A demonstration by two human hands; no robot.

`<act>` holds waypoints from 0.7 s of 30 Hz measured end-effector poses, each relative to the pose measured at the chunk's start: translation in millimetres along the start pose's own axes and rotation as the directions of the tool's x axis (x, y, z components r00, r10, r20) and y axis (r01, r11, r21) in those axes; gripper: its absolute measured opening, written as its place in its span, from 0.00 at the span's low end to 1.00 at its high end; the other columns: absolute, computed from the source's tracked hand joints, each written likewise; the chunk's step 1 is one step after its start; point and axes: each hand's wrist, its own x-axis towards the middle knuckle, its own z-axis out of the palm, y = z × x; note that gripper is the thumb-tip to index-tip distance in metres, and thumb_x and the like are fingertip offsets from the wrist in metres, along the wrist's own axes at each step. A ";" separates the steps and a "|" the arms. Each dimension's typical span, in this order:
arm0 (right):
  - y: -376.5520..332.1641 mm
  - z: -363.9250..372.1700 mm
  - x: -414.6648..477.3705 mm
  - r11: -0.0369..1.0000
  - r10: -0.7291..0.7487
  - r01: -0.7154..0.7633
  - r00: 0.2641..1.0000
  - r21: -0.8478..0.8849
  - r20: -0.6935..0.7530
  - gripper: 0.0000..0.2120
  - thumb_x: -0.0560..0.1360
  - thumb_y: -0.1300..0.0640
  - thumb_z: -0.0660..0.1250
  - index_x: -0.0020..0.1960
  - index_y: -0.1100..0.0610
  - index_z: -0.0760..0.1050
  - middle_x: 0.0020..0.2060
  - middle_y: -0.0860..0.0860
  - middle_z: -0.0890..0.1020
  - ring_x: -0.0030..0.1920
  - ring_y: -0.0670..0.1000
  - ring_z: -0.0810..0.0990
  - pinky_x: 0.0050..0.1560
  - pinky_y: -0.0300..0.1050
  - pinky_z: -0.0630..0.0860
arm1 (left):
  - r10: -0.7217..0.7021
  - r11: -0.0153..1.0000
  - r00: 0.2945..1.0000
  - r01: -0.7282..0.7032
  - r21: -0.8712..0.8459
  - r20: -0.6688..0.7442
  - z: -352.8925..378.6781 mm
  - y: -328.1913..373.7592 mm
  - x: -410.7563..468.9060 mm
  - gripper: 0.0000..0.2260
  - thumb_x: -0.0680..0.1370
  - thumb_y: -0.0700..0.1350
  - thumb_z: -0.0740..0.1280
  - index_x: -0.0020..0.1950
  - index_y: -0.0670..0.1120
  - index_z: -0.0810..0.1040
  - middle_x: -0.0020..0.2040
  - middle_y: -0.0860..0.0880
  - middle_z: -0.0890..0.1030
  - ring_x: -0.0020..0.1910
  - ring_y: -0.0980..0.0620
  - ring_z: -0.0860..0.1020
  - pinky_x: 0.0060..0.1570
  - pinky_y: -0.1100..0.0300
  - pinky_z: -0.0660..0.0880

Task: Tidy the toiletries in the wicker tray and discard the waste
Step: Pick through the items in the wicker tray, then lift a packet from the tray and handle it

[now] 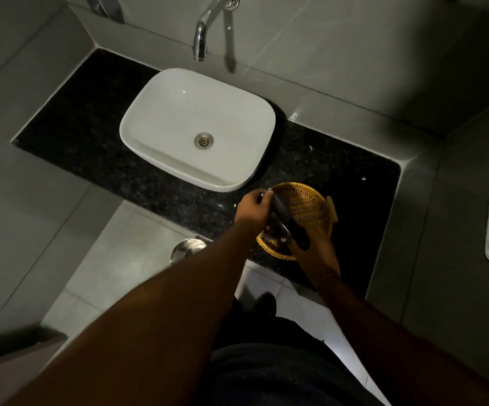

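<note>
Black speckled stone forms the counter [91, 136], carrying a white basin [179, 118] and, near its front edge, the wicker tray [305, 205]. Over the tray both hands share one long dark packet [288, 221]: the left hand [252, 208] pinches its far end, the right hand [315, 256] clasps the near end. More dark sachets [272, 234] lie in the tray beneath it.

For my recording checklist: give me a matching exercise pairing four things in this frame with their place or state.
Things:
1. sink
2. tray
3. dark packet
4. tap

Places or states:
A. held by both hands over the tray
B. on the counter, right of the sink
C. on the wall above the sink
D. white, nothing in it

Pairs: 1-D, 2-B, 3-A, 4-C
</note>
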 end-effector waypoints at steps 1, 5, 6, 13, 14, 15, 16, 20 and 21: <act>0.2 -2.4 1.3 1.000 -0.014 0.014 1.000 0.011 0.000 0.19 0.76 0.56 0.74 0.67 0.56 0.78 0.61 0.54 0.80 0.62 0.55 0.78 0.58 0.48 0.79 | -0.005 1.000 1.000 0.005 -0.010 -0.003 -2.5 -0.1 0.2 0.16 0.86 0.51 0.65 0.65 0.41 0.84 0.59 0.40 0.88 0.60 0.41 0.86 0.64 0.44 0.83; -1.5 -9.1 7.8 0.997 -0.073 0.072 0.997 0.025 0.012 0.18 0.76 0.59 0.74 0.64 0.56 0.78 0.59 0.52 0.79 0.61 0.53 0.79 0.60 0.53 0.81 | -0.027 0.996 1.000 0.026 -0.088 -0.006 -10.5 -5.2 2.3 0.15 0.87 0.48 0.65 0.61 0.39 0.85 0.52 0.39 0.87 0.53 0.39 0.87 0.52 0.51 0.86; -3.1 -10.3 10.7 0.997 -0.076 0.076 0.997 0.029 0.016 0.17 0.76 0.59 0.74 0.64 0.57 0.79 0.58 0.52 0.79 0.61 0.53 0.79 0.60 0.53 0.81 | -0.045 0.988 0.999 0.044 -0.148 -0.006 -12.2 -3.8 2.9 0.15 0.87 0.47 0.65 0.62 0.37 0.85 0.53 0.35 0.87 0.54 0.36 0.87 0.55 0.46 0.86; -9.2 -16.5 20.2 0.989 -0.150 0.150 0.988 -0.015 -0.039 0.17 0.73 0.63 0.77 0.61 0.60 0.81 0.55 0.56 0.82 0.59 0.55 0.80 0.64 0.38 0.74 | -0.164 0.917 0.984 0.178 -0.358 0.071 -30.2 -0.9 0.4 0.17 0.87 0.44 0.65 0.66 0.31 0.81 0.55 0.35 0.84 0.48 0.38 0.85 0.34 0.58 0.86; -8.8 -17.6 20.0 0.988 -0.152 0.150 0.987 -0.047 -0.054 0.18 0.72 0.64 0.78 0.61 0.61 0.82 0.55 0.56 0.82 0.60 0.56 0.79 0.68 0.31 0.67 | -0.175 0.912 0.981 0.191 -0.363 0.078 -30.9 -2.9 -0.9 0.17 0.87 0.44 0.65 0.67 0.31 0.81 0.55 0.36 0.84 0.45 0.40 0.85 0.32 0.59 0.84; -8.3 -18.8 20.3 0.985 -0.161 0.156 0.985 -0.071 -0.062 0.19 0.71 0.64 0.79 0.60 0.61 0.82 0.54 0.57 0.83 0.61 0.56 0.78 0.69 0.24 0.59 | -0.191 0.908 0.977 0.211 -0.363 0.090 -31.4 -5.2 -2.1 0.17 0.87 0.45 0.65 0.66 0.33 0.82 0.55 0.36 0.84 0.42 0.43 0.85 0.34 0.57 0.84; -7.1 -20.2 21.1 0.983 -0.169 0.164 0.984 -0.084 -0.056 0.19 0.70 0.64 0.79 0.60 0.61 0.82 0.54 0.57 0.83 0.61 0.56 0.78 0.69 0.20 0.54 | -0.214 0.902 0.971 0.237 -0.362 0.103 -31.5 -7.9 -2.3 0.16 0.88 0.46 0.64 0.65 0.35 0.83 0.55 0.38 0.84 0.41 0.44 0.85 0.40 0.54 0.84; 0.5 -27.1 26.0 0.973 -0.213 0.209 0.977 -0.102 -0.029 0.17 0.70 0.63 0.79 0.59 0.61 0.84 0.54 0.56 0.84 0.63 0.54 0.74 0.72 0.27 0.60 | -0.283 0.866 0.949 0.314 -0.390 0.136 -32.2 -16.8 -2.6 0.21 0.88 0.52 0.61 0.64 0.35 0.82 0.57 0.37 0.86 0.50 0.40 0.86 0.50 0.49 0.83; 1.7 -28.3 26.9 0.967 -0.236 0.232 0.972 -0.107 -0.019 0.17 0.70 0.63 0.79 0.58 0.61 0.84 0.54 0.56 0.84 0.62 0.54 0.74 0.73 0.30 0.63 | -0.301 0.853 0.943 0.332 -0.402 0.140 -31.9 -17.6 -3.5 0.22 0.89 0.53 0.60 0.67 0.35 0.81 0.59 0.36 0.85 0.54 0.38 0.85 0.52 0.47 0.83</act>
